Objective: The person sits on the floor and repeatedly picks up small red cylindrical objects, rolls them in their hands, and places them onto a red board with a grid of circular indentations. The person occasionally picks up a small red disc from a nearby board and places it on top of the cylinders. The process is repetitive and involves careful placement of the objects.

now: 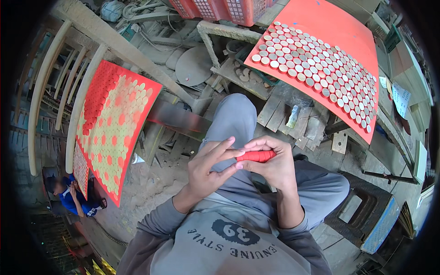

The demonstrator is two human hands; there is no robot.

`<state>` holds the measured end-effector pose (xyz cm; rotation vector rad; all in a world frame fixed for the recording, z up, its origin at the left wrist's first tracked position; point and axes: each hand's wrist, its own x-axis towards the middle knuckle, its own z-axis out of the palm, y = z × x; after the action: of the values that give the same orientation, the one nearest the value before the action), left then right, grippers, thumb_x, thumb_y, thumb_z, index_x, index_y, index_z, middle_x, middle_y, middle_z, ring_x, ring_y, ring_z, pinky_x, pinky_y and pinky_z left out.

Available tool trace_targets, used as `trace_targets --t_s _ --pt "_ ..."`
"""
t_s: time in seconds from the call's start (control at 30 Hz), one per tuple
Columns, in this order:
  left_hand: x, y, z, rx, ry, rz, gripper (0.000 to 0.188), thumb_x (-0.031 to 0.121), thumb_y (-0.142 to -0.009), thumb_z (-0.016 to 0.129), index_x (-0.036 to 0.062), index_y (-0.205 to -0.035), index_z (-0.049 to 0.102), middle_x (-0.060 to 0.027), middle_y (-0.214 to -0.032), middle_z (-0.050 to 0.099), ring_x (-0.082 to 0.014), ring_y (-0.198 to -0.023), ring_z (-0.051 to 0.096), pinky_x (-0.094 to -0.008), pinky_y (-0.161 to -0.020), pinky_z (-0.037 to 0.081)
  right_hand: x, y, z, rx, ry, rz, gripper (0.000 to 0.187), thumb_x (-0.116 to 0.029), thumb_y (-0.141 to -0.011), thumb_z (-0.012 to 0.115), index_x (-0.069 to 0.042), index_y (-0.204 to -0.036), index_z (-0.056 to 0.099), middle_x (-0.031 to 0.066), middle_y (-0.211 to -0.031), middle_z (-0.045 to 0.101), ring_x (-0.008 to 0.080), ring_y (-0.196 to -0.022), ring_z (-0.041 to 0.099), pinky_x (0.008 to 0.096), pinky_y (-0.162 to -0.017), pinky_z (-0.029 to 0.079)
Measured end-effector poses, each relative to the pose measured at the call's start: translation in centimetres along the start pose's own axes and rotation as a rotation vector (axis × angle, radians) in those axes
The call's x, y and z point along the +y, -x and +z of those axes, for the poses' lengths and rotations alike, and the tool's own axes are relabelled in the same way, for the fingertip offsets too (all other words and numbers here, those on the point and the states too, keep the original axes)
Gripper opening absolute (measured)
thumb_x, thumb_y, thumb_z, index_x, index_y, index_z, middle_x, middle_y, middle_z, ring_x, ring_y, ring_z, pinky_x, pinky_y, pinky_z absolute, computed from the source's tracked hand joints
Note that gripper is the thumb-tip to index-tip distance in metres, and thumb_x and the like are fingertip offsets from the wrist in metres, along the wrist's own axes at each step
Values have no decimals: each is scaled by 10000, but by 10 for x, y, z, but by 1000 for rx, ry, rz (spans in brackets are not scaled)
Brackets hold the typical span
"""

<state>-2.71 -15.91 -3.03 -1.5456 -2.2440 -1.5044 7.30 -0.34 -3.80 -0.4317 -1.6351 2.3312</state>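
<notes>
A short stack of red discs [259,156] lies sideways between my hands, above my lap. My right hand [280,160] is closed around it, with the fingers over the top and the thumb below. From the other side, my left hand [204,167] reaches in, its thumb and a fingertip at the stack's left end and its index finger raised. Whether a loose disc sits between those left fingertips is hidden. To the right, a red board [332,27] carries rows of round discs [316,68] with pale tops and red sides.
On the left, another red board [149,89] with yellowish and red discs leans by a wooden frame [85,101]. A person in blue [73,201] sits beyond it. Wooden slats [275,112], a red crate [224,10] and a dark stool [366,211] stand around me.
</notes>
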Motion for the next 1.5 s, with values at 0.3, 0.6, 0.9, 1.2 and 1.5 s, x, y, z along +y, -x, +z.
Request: trace_targets --t_s 0.3,0.6,0.9,1.2,1.5 --pt "-14 8 29 49 -14 111 784 230 -650 875 33 -1308 499 -195 -1378 451 -366 -1213 461 -462 -990 397 24 -12 -15 -183 -737 248 616 99 -734 743 14 -1298 514 163 -999 688 238 -918 692 335 -866 557" --pt "-26 11 51 174 -236 149 763 206 -645 847 119 -1312 487 -226 -1353 383 -408 -1207 407 -513 -966 377 61 -16 6 -104 -1125 239 634 -139 -877 696 -69 -1418 372 79 -1058 645 216 -1075 617 451 -1055 431" --pt "-22 -14 27 -32 -258 169 637 236 -613 852 114 -1197 629 -137 -1281 475 -338 -1176 445 -488 -956 362 71 -17 5 -75 -1149 236 563 -241 -895 682 -115 -1379 423 71 -1158 603 241 -1090 605 458 -1068 414" --pt "-35 -28 25 131 -419 468 587 435 -675 771 103 -1138 633 -8 -1109 628 -163 -1088 605 -470 -947 236 72 -18 -2 -216 -1211 210 525 -208 -900 677 -27 -1340 456 124 -1257 577 294 -1156 581 431 -986 492" --pt "-41 -31 5 -66 -143 346 1012 479 -597 840 50 -1377 358 -58 -1233 629 -221 -1113 577 -467 -924 259 19 -13 -18 -35 -119 -160 526 61 -787 738 19 -1277 550 146 -1116 664 204 -1031 652 338 -907 534"
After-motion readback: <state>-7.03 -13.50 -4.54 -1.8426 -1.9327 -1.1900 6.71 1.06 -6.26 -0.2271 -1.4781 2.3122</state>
